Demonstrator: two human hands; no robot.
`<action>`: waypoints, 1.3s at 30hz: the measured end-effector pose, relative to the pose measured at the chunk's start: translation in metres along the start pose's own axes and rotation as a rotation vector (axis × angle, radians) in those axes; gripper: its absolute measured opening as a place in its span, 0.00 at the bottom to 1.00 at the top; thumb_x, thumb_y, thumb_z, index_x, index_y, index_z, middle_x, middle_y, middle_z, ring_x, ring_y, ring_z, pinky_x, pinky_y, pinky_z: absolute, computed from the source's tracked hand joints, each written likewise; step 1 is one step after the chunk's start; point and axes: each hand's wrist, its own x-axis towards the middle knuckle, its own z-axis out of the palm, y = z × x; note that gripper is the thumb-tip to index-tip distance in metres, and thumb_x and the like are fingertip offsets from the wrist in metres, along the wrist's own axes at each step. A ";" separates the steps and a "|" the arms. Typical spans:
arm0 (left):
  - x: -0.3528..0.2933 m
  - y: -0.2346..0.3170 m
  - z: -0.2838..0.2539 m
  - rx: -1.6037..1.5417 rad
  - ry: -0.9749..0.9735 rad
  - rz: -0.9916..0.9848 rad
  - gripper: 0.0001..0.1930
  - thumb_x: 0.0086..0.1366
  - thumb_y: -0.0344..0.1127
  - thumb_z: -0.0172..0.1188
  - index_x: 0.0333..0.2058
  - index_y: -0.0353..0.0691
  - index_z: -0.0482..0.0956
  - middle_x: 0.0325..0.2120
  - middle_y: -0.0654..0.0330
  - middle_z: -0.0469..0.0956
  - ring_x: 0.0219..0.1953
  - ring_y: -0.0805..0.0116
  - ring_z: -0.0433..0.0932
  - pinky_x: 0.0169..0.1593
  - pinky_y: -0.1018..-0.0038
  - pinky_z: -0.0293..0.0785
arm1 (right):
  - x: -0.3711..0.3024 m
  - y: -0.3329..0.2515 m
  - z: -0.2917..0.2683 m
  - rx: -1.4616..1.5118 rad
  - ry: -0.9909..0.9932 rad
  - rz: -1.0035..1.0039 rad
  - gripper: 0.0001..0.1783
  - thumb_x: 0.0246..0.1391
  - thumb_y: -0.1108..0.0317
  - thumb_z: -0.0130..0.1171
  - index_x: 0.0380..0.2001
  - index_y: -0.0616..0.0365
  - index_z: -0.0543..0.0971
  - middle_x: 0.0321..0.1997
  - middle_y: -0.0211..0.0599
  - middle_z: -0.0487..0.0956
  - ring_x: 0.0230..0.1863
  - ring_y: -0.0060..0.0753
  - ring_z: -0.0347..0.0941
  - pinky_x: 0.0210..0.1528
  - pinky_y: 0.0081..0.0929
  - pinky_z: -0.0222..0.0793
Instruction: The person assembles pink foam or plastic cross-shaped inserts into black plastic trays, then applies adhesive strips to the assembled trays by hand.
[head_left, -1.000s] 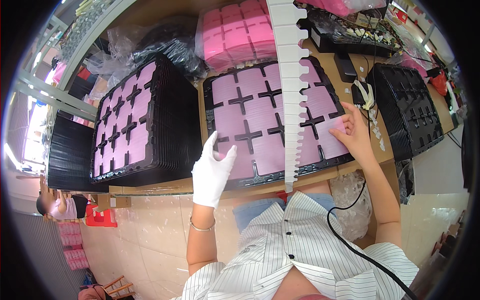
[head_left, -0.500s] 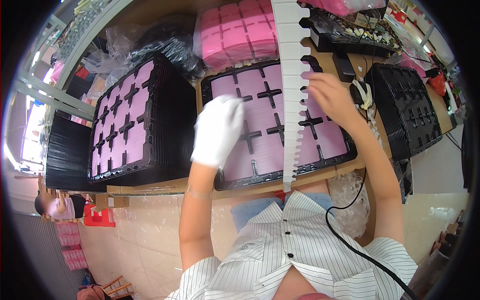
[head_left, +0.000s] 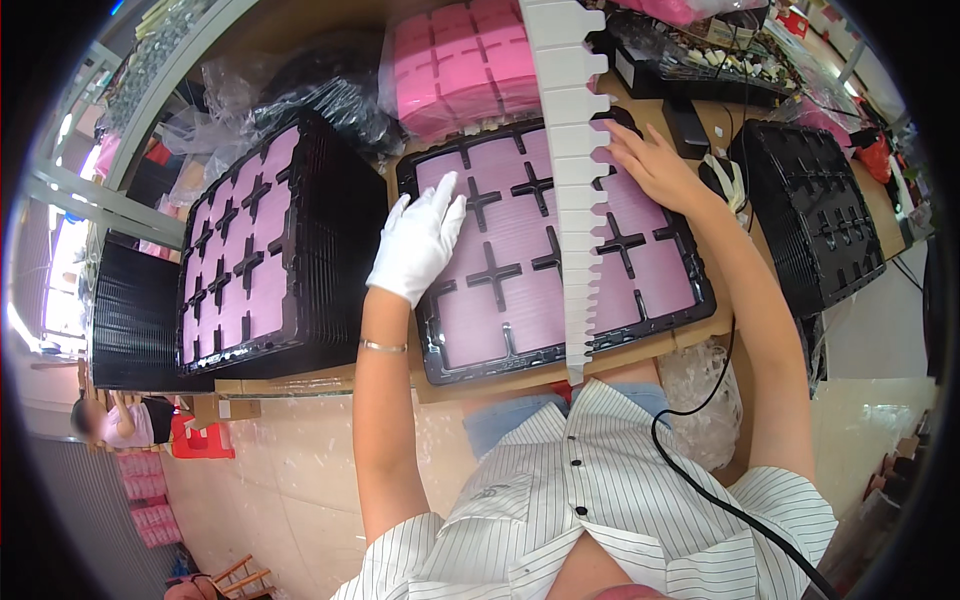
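A black plastic tray (head_left: 462, 374) lies in front of me, with pink foam sheets (head_left: 470, 335) in its compartments and black cross-shaped ribs between them. My left hand (head_left: 415, 245), in a white glove, rests at the tray's left side with its fingers stretched over the pink foam. Bare, my right hand (head_left: 662, 178) reaches to the far right part of the tray, its fingers spread over the foam and near the rim. A long white strip with a notched right edge (head_left: 578, 220) runs across the view between my hands, hiding part of the tray; I cannot tell how near it is.
To the left stands a tall stack of black trays (head_left: 335, 215) topped with pink foam. Wrapped pink foam blocks (head_left: 465, 70) sit behind. More black trays (head_left: 815, 220) are stacked at the right, near a dark cable (head_left: 732, 355). A person (head_left: 128, 422) is far left.
My left hand has moved slightly left, its fingers now stretched out. The right hand's fingers have spread from a bent pose and shifted a little farther away.
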 end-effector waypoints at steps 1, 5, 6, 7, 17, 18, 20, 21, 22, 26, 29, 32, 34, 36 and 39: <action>-0.007 0.004 -0.008 -0.060 -0.002 0.037 0.18 0.69 0.42 0.49 0.54 0.43 0.73 0.44 0.47 0.79 0.52 0.53 0.75 0.60 0.57 0.64 | -0.012 -0.004 -0.008 -0.001 -0.056 -0.038 0.26 0.67 0.58 0.41 0.64 0.55 0.60 0.53 0.42 0.78 0.59 0.42 0.70 0.73 0.45 0.40; -0.043 0.005 -0.025 -0.105 -0.058 0.178 0.14 0.66 0.39 0.55 0.47 0.46 0.79 0.43 0.55 0.81 0.52 0.56 0.76 0.61 0.57 0.63 | -0.057 -0.027 -0.031 -0.026 -0.172 -0.117 0.26 0.63 0.64 0.48 0.63 0.53 0.63 0.53 0.39 0.78 0.59 0.39 0.70 0.72 0.45 0.43; -0.050 0.005 -0.028 -0.094 -0.083 0.247 0.12 0.64 0.39 0.56 0.45 0.46 0.81 0.42 0.57 0.81 0.52 0.56 0.76 0.61 0.58 0.64 | -0.065 -0.031 -0.034 -0.030 -0.201 -0.152 0.26 0.62 0.64 0.49 0.63 0.53 0.63 0.53 0.38 0.79 0.58 0.39 0.71 0.72 0.45 0.44; -0.053 0.006 -0.028 -0.164 -0.110 0.202 0.11 0.62 0.40 0.60 0.41 0.47 0.84 0.42 0.58 0.82 0.52 0.57 0.76 0.61 0.59 0.64 | -0.072 -0.036 -0.038 -0.008 -0.208 -0.135 0.24 0.61 0.65 0.50 0.61 0.54 0.67 0.54 0.36 0.78 0.59 0.38 0.70 0.72 0.45 0.45; -0.089 0.028 -0.058 -0.026 -0.145 0.268 0.12 0.61 0.43 0.58 0.33 0.41 0.84 0.46 0.53 0.78 0.55 0.55 0.72 0.64 0.56 0.58 | -0.122 -0.050 -0.058 -0.139 -0.238 -0.374 0.15 0.53 0.55 0.59 0.41 0.49 0.84 0.60 0.37 0.73 0.69 0.48 0.57 0.71 0.51 0.44; -0.099 0.030 -0.062 -0.122 -0.185 0.203 0.12 0.61 0.42 0.59 0.30 0.40 0.84 0.47 0.53 0.78 0.55 0.55 0.72 0.64 0.56 0.58 | -0.127 -0.045 -0.058 -0.136 -0.234 -0.379 0.15 0.53 0.55 0.59 0.41 0.49 0.84 0.60 0.37 0.73 0.69 0.48 0.57 0.71 0.51 0.44; -0.113 0.040 -0.053 -0.256 -0.021 -0.032 0.12 0.60 0.37 0.62 0.39 0.37 0.83 0.53 0.45 0.73 0.59 0.49 0.68 0.64 0.56 0.58 | -0.140 -0.036 -0.061 0.132 -0.137 -0.299 0.17 0.61 0.53 0.51 0.40 0.50 0.84 0.62 0.37 0.71 0.70 0.48 0.54 0.72 0.50 0.39; -0.116 0.054 -0.043 -0.300 0.097 -0.228 0.17 0.62 0.37 0.61 0.48 0.36 0.77 0.56 0.43 0.69 0.61 0.49 0.66 0.65 0.57 0.58 | -0.145 -0.037 -0.052 0.331 -0.011 -0.119 0.25 0.66 0.51 0.39 0.38 0.51 0.85 0.65 0.39 0.68 0.73 0.49 0.47 0.73 0.47 0.34; -0.122 0.062 -0.032 -0.340 0.214 -0.428 0.24 0.63 0.36 0.61 0.57 0.35 0.70 0.59 0.41 0.66 0.63 0.49 0.64 0.65 0.59 0.58 | -0.146 -0.041 -0.038 0.332 -0.009 -0.119 0.25 0.66 0.51 0.39 0.38 0.51 0.85 0.65 0.39 0.68 0.73 0.49 0.47 0.73 0.47 0.34; -0.134 0.065 -0.033 -0.997 -0.078 -0.891 0.35 0.64 0.37 0.60 0.64 0.27 0.55 0.58 0.49 0.66 0.60 0.68 0.65 0.63 0.72 0.58 | -0.143 -0.058 -0.019 0.223 0.153 0.072 0.32 0.67 0.47 0.31 0.39 0.51 0.86 0.72 0.44 0.57 0.75 0.52 0.34 0.73 0.46 0.31; -0.132 0.070 -0.048 -1.285 0.039 -1.006 0.34 0.63 0.36 0.62 0.63 0.29 0.58 0.57 0.52 0.68 0.58 0.70 0.66 0.62 0.75 0.59 | -0.150 -0.049 -0.034 0.038 0.000 -0.091 0.36 0.66 0.40 0.25 0.55 0.49 0.78 0.75 0.44 0.49 0.76 0.51 0.32 0.73 0.46 0.27; -0.131 0.067 -0.048 -1.353 0.222 -0.939 0.30 0.63 0.35 0.62 0.61 0.32 0.64 0.54 0.54 0.69 0.56 0.69 0.68 0.61 0.75 0.59 | -0.150 -0.053 -0.011 0.348 0.194 0.161 0.46 0.63 0.35 0.15 0.59 0.54 0.73 0.74 0.41 0.50 0.76 0.46 0.33 0.73 0.45 0.24; -0.121 0.078 -0.056 -1.242 0.275 -0.936 0.25 0.62 0.35 0.62 0.57 0.33 0.69 0.50 0.58 0.72 0.51 0.72 0.70 0.58 0.76 0.63 | -0.151 -0.050 -0.013 0.354 0.198 0.179 0.47 0.62 0.33 0.13 0.64 0.56 0.66 0.74 0.41 0.50 0.76 0.43 0.33 0.73 0.45 0.24; -0.114 0.085 -0.065 -1.408 0.250 -0.896 0.22 0.61 0.33 0.63 0.53 0.33 0.71 0.45 0.61 0.73 0.45 0.75 0.71 0.53 0.78 0.66 | -0.150 -0.056 -0.018 0.286 0.175 0.178 0.45 0.64 0.35 0.15 0.64 0.56 0.66 0.74 0.43 0.50 0.76 0.43 0.32 0.73 0.42 0.26; -0.120 0.088 -0.085 -1.275 0.196 -0.860 0.22 0.60 0.33 0.65 0.52 0.33 0.71 0.41 0.62 0.74 0.41 0.75 0.71 0.49 0.78 0.68 | -0.155 -0.050 -0.024 0.295 0.309 0.155 0.43 0.65 0.36 0.18 0.64 0.58 0.65 0.73 0.44 0.51 0.75 0.43 0.38 0.73 0.41 0.29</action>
